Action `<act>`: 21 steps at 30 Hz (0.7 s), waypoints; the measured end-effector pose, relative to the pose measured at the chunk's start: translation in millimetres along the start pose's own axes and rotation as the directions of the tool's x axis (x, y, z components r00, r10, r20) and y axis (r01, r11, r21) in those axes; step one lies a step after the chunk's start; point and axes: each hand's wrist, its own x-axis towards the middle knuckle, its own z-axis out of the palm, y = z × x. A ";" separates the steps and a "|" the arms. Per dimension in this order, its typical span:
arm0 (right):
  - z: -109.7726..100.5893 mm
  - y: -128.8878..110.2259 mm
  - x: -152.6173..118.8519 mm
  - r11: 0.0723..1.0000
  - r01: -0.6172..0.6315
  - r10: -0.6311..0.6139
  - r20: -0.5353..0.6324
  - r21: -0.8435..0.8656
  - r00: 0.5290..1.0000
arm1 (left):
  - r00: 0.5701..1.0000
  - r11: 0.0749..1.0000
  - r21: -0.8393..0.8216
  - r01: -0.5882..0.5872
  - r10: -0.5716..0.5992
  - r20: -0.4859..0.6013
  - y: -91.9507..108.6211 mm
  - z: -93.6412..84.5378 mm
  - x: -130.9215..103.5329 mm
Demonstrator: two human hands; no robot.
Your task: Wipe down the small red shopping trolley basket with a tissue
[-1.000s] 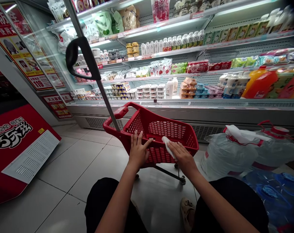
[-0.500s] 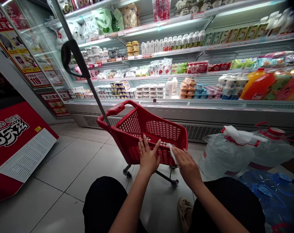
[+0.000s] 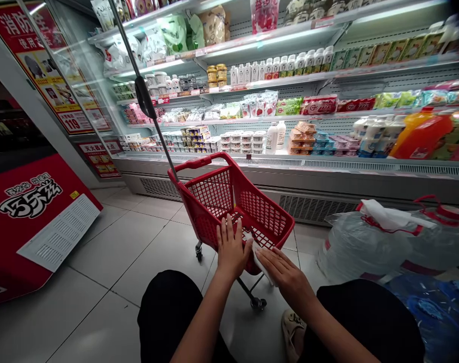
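Note:
A small red plastic shopping cart [image 3: 204, 224] with lattice sides stands on wheels in front of my knees. My left hand [image 3: 230, 249] rests on its near side wall, fingers stretched out and slightly spread, with nothing in it. Beside it, my right hand [image 3: 286, 269] presses a white cloth or tissue [image 3: 260, 259] against the near corner of the cart's rim. The cloth lies under my fingers, so part of it is hidden. From the handle end of the cart rises a thin grey pole [image 3: 162, 136] with a black grip-like piece on it.
Behind the cart runs an open refrigerated case [image 3: 252, 166] stocked with drinks, yogurt tubs and bags. To the left stands a red freezer cabinet [image 3: 44, 252]. Large wrapped water bottles [image 3: 361, 247] and blue water jugs [image 3: 429, 307] sit on the floor at right.
The cart has swung round, its near end turning toward me. My right hand and the white cloth have shifted left and slightly down, closer to my left hand. The view has turned slightly left.

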 end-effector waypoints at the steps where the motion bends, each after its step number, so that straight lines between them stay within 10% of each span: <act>1: -1.1 6.1 -3.3 1.000 0.019 -0.019 0.014 0.000 1.000 | 1.000 1.000 -0.002 0.004 -0.004 0.001 -1.8 -0.8 -2.5; 9: 4.0 69.8 -12.4 0.988 -0.145 0.144 -0.024 -0.045 0.989 | 0.998 0.995 -0.072 0.064 -0.065 -0.008 -14.8 -6.1 2.2; 17: 10.8 -9.3 8.2 0.996 -0.060 0.061 -0.017 0.062 0.998 | 0.999 0.987 -0.155 0.045 -0.040 0.035 -14.8 -4.7 7.9; 21: 11.4 6.9 12.9 0.996 0.049 -0.048 -0.012 0.080 0.999 | 0.999 0.993 -0.115 0.032 -0.028 0.042 -23.9 -9.6 13.3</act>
